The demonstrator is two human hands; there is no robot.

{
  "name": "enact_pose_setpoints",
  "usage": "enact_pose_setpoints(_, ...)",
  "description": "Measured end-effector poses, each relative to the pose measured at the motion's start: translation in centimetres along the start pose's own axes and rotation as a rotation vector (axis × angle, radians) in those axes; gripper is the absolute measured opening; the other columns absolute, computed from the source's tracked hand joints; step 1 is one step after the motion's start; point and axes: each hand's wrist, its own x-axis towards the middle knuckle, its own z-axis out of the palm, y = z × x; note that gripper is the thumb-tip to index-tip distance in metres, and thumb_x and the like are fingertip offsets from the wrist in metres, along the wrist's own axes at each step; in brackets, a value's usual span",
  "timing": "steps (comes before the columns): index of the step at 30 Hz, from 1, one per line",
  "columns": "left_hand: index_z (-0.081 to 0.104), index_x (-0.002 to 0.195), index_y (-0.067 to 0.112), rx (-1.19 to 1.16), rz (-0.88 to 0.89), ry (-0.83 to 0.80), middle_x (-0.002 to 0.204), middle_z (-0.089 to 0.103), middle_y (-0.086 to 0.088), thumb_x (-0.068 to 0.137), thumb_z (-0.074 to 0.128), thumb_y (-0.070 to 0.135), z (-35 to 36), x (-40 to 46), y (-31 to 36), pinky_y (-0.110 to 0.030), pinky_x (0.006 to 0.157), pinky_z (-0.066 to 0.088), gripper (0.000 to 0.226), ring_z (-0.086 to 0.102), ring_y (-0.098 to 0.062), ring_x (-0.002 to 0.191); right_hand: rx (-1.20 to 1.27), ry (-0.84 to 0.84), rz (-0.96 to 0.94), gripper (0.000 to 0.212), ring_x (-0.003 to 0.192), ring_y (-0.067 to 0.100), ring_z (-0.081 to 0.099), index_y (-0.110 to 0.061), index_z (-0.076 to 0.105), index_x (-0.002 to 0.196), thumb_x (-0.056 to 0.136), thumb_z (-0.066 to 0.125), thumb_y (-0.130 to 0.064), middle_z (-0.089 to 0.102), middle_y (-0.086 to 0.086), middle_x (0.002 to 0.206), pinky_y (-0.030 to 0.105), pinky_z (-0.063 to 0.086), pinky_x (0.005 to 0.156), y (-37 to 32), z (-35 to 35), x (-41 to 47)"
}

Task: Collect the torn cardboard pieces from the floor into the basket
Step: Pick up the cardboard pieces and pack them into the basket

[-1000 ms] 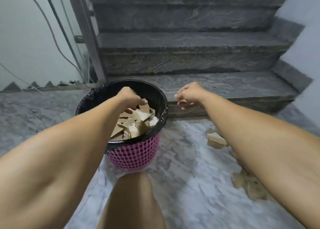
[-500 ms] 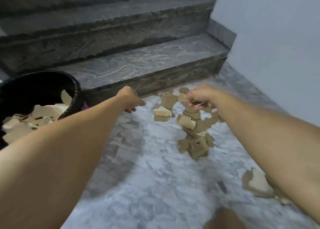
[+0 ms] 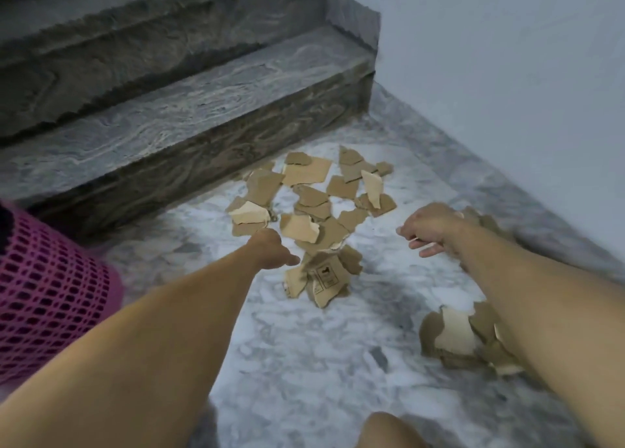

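Observation:
Several torn brown cardboard pieces (image 3: 306, 207) lie scattered on the marble floor in front of the lowest stair. One piece with a printed label (image 3: 325, 276) sits at the near end of that pile. A smaller cluster of cardboard (image 3: 455, 334) lies at the lower right, partly under my right forearm. The pink mesh basket (image 3: 50, 298) with a black liner stands at the left edge, its inside out of view. My left hand (image 3: 270, 249) hovers over the near edge of the pile, fingers curled under, holding nothing visible. My right hand (image 3: 431, 229) hangs loosely curled right of the pile, blurred, with nothing in it.
Grey stone stairs (image 3: 189, 109) rise behind the pile. A pale wall (image 3: 507, 75) closes off the right side. My knee (image 3: 389, 430) shows at the bottom edge. Marble floor (image 3: 304, 356) stretches between the basket and the pieces.
The view swung right from the basket to the floor pile. My left hand left the basket opening and both hands moved down toward the scattered cardboard.

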Motion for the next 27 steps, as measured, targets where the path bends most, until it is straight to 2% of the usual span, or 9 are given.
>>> enact_pose_setpoints(5,0.038,0.143,0.002,-0.086,-0.058,0.059,0.139,0.046,-0.012,0.080,0.076,0.038,0.1,2.9,-0.8,-0.039,0.101,0.047,0.082,0.054,-0.027,0.120,0.053,-0.031,-0.001,0.031,0.096,0.024,0.067,-0.002,0.062,0.112,0.088,0.072,-0.020,0.064,0.010,0.106,0.041,0.059,0.081,-0.4,0.9,2.6)
enact_pose_setpoints(9,0.036,0.143,0.004,-0.137,-0.102,0.120,0.137,0.045,-0.011,0.079,0.077,0.038,-0.6,5.7,-1.7,-0.036,0.099,0.046,0.084,0.049,-0.028,0.123,0.049,-0.026,0.002,0.027,0.090,0.023,0.062,-0.005,0.060,0.104,0.086,0.073,-0.019,0.060,0.009,0.106,0.041,0.058,0.080,-1.9,2.0,5.1)
enact_pose_setpoints(13,0.036,0.138,0.006,-0.163,-0.226,0.235,0.132,0.046,-0.015,0.074,0.077,0.042,-1.4,9.2,-3.0,-0.038,0.099,0.046,0.084,0.048,-0.030,0.120,-0.067,0.042,0.019,0.028,0.099,0.027,0.056,-0.009,0.054,0.103,0.085,0.072,-0.022,0.055,0.008,0.106,0.041,0.056,0.082,-3.3,2.8,7.6)
enact_pose_setpoints(16,0.027,0.141,0.008,-0.158,-0.360,0.312,0.133,0.036,-0.018,0.071,0.073,0.055,-1.7,12.3,-3.8,-0.041,0.104,0.042,0.096,0.042,-0.032,0.124,-0.187,0.133,0.048,0.031,0.086,0.027,0.055,-0.006,0.053,0.098,0.083,0.074,-0.025,0.056,0.012,0.099,0.034,0.049,0.071,-4.2,3.4,10.7)
enact_pose_setpoints(17,0.026,0.141,0.009,-0.142,-0.394,0.337,0.134,0.034,-0.017,0.071,0.070,0.060,-1.7,13.2,-4.0,-0.041,0.105,0.041,0.098,0.040,-0.032,0.125,-0.197,0.169,0.055,0.038,0.088,0.028,0.057,-0.005,0.054,0.104,0.082,0.074,-0.029,0.058,0.013,0.103,0.034,0.049,0.072,-4.3,3.7,11.8)
enact_pose_setpoints(19,0.027,0.142,0.011,-0.160,-0.438,0.379,0.137,0.028,-0.017,0.071,0.068,0.060,-1.8,15.0,-4.3,-0.042,0.107,0.037,0.096,0.035,-0.035,0.127,-0.229,0.221,0.064,0.067,0.114,0.034,0.052,-0.010,0.044,0.134,0.081,0.070,-0.042,0.054,0.017,0.125,0.039,0.047,0.091,-4.6,4.4,13.7)
enact_pose_setpoints(21,0.024,0.146,0.018,-0.225,-0.436,0.401,0.147,0.016,-0.016,0.069,0.069,0.062,-1.8,16.7,-4.4,-0.046,0.108,0.033,0.100,0.027,-0.038,0.132,-0.269,0.211,0.038,0.083,0.129,0.039,0.038,-0.026,0.025,0.150,0.081,0.066,-0.047,0.039,0.018,0.142,0.044,0.040,0.104,-5.2,5.5,15.3)
enact_pose_setpoints(24,0.028,0.145,0.030,-0.206,-0.362,0.380,0.153,0.008,-0.014,0.068,0.064,0.073,-1.5,19.1,-3.9,-0.052,0.111,0.026,0.096,0.018,-0.040,0.138,-0.336,0.113,-0.022,0.086,0.138,0.040,0.027,-0.041,0.018,0.150,0.076,0.058,-0.056,0.026,0.012,0.153,0.051,0.035,0.109,-6.3,7.7,17.5)
enact_pose_setpoints(27,0.046,0.120,0.037,-0.156,-0.282,0.318,0.141,0.029,-0.011,0.072,0.055,0.076,-0.5,20.2,-2.8,-0.051,0.105,0.033,0.063,0.027,-0.037,0.131,-0.481,0.024,-0.073,0.075,0.140,0.036,0.024,-0.039,0.036,0.136,0.068,0.047,-0.068,0.036,0.010,0.149,0.052,0.030,0.110,-8.1,10.2,18.1)
